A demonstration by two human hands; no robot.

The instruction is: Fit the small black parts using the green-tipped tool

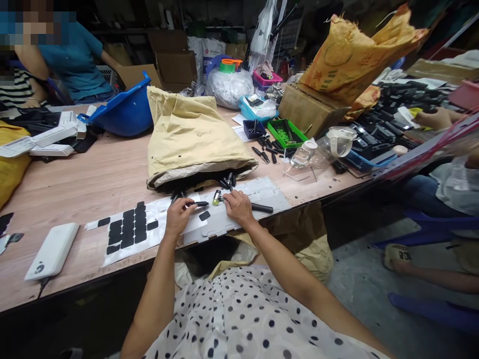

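My left hand point(180, 214) is closed, pinching a slim black tube-like part point(202, 204) over the grey board point(262, 189). In my right hand point(238, 205) is a small hammer point(262, 207), gripped near its head, with the black handle pointing right. Its metal head with a yellowish face point(216, 198) lies just right of the black part, apart from it. Below the hands a single black rounded-square pad point(204, 216) rests on the board. Just behind them, more black parts point(228, 180) spill from the mouth of a cream sack point(194, 134).
A white sheet with rows of black pads point(153, 239) lies to the left, then a white power bank point(52, 252) with a cable. Behind stand a blue basin point(123, 112), a green tray point(287, 133) and a clear jar point(303, 154). Other people sit left and right.
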